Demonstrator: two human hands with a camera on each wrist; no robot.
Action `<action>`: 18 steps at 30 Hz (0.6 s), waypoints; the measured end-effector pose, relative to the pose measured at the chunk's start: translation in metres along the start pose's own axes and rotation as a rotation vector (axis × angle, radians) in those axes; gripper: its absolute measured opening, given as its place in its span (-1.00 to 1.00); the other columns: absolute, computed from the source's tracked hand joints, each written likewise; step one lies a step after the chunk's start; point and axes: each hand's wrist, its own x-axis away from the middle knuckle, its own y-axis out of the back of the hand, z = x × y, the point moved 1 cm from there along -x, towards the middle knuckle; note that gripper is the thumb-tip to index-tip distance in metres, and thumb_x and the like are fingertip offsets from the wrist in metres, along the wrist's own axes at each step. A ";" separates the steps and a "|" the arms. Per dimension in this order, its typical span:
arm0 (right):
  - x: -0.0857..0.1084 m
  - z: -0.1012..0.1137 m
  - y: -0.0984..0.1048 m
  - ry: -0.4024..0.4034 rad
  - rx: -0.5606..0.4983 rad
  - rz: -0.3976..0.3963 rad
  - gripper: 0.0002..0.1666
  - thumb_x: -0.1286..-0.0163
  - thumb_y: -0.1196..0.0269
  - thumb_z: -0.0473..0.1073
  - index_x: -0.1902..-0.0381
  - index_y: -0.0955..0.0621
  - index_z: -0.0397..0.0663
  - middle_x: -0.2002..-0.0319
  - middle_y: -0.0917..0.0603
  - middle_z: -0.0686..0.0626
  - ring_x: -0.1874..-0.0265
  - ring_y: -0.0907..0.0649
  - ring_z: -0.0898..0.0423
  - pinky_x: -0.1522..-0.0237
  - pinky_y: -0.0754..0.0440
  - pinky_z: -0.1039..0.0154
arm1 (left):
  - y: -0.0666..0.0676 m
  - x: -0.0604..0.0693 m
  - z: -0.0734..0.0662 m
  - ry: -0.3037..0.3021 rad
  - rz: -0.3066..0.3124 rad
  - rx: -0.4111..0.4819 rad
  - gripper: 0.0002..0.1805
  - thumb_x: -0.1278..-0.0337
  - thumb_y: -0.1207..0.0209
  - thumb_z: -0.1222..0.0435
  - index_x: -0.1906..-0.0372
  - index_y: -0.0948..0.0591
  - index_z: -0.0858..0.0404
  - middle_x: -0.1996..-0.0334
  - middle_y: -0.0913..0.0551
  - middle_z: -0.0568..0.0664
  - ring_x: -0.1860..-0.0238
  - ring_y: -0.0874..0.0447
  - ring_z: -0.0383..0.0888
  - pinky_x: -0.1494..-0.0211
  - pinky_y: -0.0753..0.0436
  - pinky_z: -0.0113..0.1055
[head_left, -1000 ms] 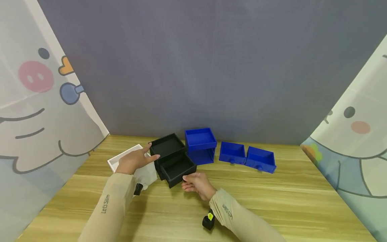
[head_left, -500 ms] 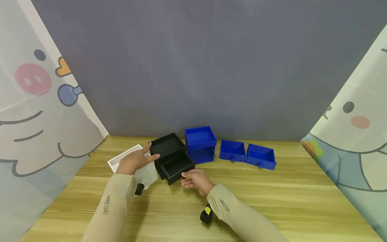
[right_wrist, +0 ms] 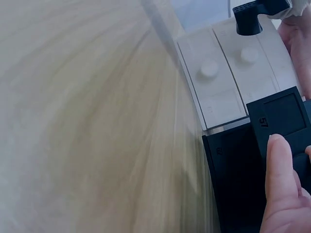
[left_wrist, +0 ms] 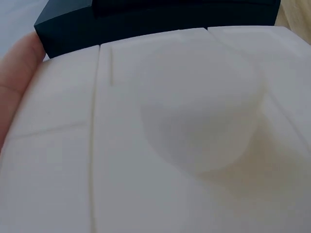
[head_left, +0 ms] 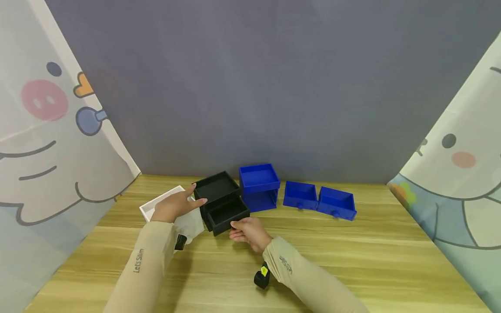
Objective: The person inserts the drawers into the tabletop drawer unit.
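My left hand (head_left: 174,206) lies on the white drawer cabinet (head_left: 148,210), its forefinger and thumb stretched to the left edge of the black drawer cabinet (head_left: 216,187). Its other fingers are hidden in the head view. At the front of the black drawer (head_left: 224,227), partly slid out, my right hand (head_left: 250,234) holds on with thumb and curled fingers. The right wrist view has one finger (right_wrist: 280,165) lying straight along the drawer front (right_wrist: 284,119). White drawer fronts with round knobs (right_wrist: 209,69) stand beside the black cabinet.
A blue cabinet frame (head_left: 259,177) with an open front stands right of the black cabinet. Two blue drawers (head_left: 300,195) lie further right on the wooden table (head_left: 375,243). A grey cloth (head_left: 254,87) hangs behind.
My right hand has moved back and slightly left, and the black drawer has slid further into its cabinet. The left hand keeps its place.
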 end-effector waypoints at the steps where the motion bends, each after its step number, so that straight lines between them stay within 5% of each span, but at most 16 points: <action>1: -0.001 0.000 -0.001 -0.005 0.009 0.007 -0.76 -0.39 -0.14 -0.34 0.19 -0.53 -0.55 0.57 -0.62 -0.01 0.61 -0.64 0.24 0.41 -0.64 0.36 | 0.000 0.001 0.001 -0.002 -0.001 0.003 -0.01 -0.17 0.09 -0.37 -0.53 0.01 0.12 -0.22 -0.41 0.37 0.30 -0.54 0.02 0.40 -0.41 -0.13; 18: -0.014 0.010 -0.012 -0.027 0.039 -0.042 -0.71 -0.36 -0.18 -0.35 0.12 -0.55 -0.59 0.47 -0.67 -0.19 0.59 -0.65 0.20 0.32 -0.66 0.25 | 0.006 0.003 -0.001 -0.014 0.005 -0.029 -0.03 -0.19 0.08 -0.34 -0.53 -0.01 0.14 -0.18 -0.46 0.38 0.09 -0.59 0.14 0.31 -0.48 -0.02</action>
